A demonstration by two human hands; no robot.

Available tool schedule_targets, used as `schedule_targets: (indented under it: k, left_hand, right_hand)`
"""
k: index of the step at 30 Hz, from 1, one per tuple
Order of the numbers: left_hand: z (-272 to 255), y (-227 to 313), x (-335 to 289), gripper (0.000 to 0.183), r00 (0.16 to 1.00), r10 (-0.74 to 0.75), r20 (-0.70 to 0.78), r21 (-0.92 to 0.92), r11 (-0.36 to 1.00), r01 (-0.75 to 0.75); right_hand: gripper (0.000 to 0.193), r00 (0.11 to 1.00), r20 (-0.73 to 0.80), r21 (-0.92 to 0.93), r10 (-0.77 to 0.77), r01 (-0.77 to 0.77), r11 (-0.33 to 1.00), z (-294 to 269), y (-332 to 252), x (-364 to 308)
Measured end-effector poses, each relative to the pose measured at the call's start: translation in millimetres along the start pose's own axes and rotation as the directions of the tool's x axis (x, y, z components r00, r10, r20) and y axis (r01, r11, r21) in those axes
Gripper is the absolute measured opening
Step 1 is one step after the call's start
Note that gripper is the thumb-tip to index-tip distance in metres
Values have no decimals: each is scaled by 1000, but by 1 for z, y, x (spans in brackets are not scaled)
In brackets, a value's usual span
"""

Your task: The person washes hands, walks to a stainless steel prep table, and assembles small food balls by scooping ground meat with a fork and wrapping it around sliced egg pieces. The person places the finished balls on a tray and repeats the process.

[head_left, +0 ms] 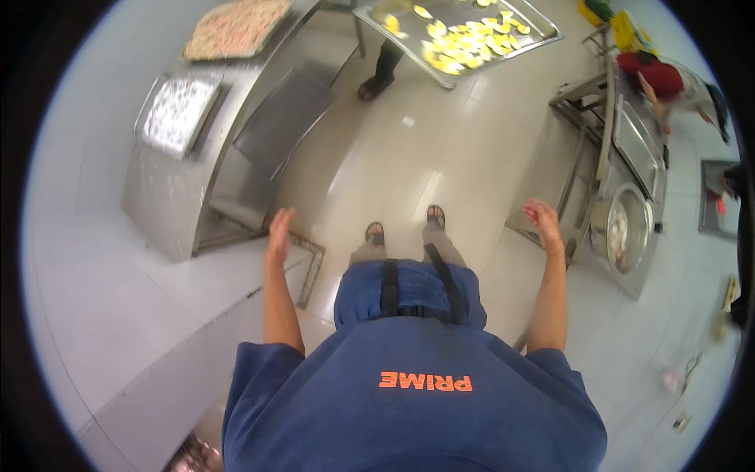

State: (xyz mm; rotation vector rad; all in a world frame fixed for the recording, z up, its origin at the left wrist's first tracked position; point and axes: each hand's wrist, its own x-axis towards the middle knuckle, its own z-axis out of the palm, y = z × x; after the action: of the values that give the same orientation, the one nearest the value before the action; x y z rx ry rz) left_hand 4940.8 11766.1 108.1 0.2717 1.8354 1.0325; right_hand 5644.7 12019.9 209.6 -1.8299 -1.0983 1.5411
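Note:
My left hand (281,230) is raised in the air near the steel table, its fingers stretched out and nothing in it. On the other side my right hand (543,223) is also raised, fingers loosely bent and apart, and no object shows in it. Ahead of me, well beyond both hands, is a steel tray (417,57) with many yellow-and-white wedges (472,43) that look like cut boiled eggs. What supports the tray is hidden. A large steel pot (646,236) with pale contents stands to the right of my right hand.
On the left steel table (169,204) lie a tray of pinkish minced food (236,30) and a foil-like silvery tray (179,114). Another person's leg (383,69) shows beside the egg tray. A person in red (659,79) bends over the right-hand table (605,134), near yellow crates (629,31).

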Motion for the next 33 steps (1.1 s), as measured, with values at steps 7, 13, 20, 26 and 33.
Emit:
schedule_targets:
  k: [7, 13, 20, 26, 33]
  left_hand:
    - [12, 112, -131, 69, 997, 39, 68, -295, 955, -17]
    - [49, 202, -312, 83, 978, 209, -13, -179, 962, -207]
    - [104, -82, -252, 81, 911, -322, -260, -720, 693, 40]
    - [235, -55, -270, 53, 991, -15, -132, 230, 972, 45]
    - [298, 32, -273, 47, 995, 10, 102, 629, 774, -72]
  right_hand:
    - [41, 954, 278, -126, -109, 149, 981, -67, -119, 81]
    - [45, 863, 422, -88, -278, 344, 935, -127, -230, 74]
    - [44, 764, 608, 100, 217, -344, 934, -59, -8, 175]
    - [45, 640, 745, -444, 188, 266, 856, -12, -20, 132]
    - [67, 287, 863, -504, 417, 553, 663, 62, -69, 85]
